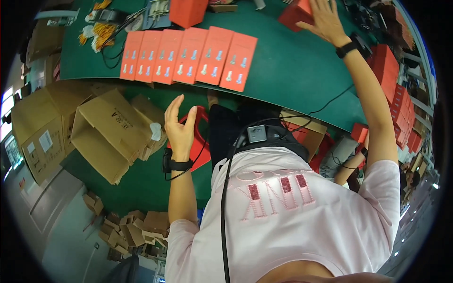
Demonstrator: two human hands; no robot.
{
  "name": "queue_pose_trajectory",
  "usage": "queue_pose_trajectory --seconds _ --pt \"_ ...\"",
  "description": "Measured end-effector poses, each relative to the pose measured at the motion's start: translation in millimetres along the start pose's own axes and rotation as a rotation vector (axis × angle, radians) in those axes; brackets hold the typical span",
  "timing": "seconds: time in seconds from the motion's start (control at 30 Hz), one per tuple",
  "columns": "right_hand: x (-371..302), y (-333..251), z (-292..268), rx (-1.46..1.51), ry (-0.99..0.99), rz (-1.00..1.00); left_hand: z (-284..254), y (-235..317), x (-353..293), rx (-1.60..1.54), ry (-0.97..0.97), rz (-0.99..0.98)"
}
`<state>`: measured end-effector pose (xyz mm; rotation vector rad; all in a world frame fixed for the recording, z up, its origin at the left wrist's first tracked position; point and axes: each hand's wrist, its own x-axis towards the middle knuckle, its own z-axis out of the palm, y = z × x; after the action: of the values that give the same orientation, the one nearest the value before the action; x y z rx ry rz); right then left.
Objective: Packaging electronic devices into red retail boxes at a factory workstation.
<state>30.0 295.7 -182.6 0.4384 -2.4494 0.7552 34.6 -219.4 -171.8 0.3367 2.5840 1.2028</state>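
Observation:
My left hand (180,131) hangs in front of the table edge, fingers apart, with nothing in it. Out over the far right of the green table, my right hand (326,24) has its fingers spread. Its thumb lies over or against a red box (291,18); whether it touches the box I cannot tell. A row of red boxes (188,55), with small coloured pictures on their faces, leans side by side along the table's front edge. Behind the row stands another red box (188,12). Both my wrists wear black bands.
The green table (283,61) curves across the top. Yellow-and-white bundles (100,35) and cables lie at its left. Large open cartons (106,127) stand at the left, and red boxes (401,113) are stacked at the right. A black cable (227,198) runs down my shirt.

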Motion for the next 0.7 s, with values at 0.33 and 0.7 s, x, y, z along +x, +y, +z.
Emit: queue_pose_trajectory --seconds 0.33,0.7 --pt "-18 -114 137 -0.015 -0.356 0.923 32 -28 31 -0.776 -0.602 -0.607" --pt "-118 -157 130 0.456 0.327 1.382 103 7 34 -0.953 -0.858 -0.446"
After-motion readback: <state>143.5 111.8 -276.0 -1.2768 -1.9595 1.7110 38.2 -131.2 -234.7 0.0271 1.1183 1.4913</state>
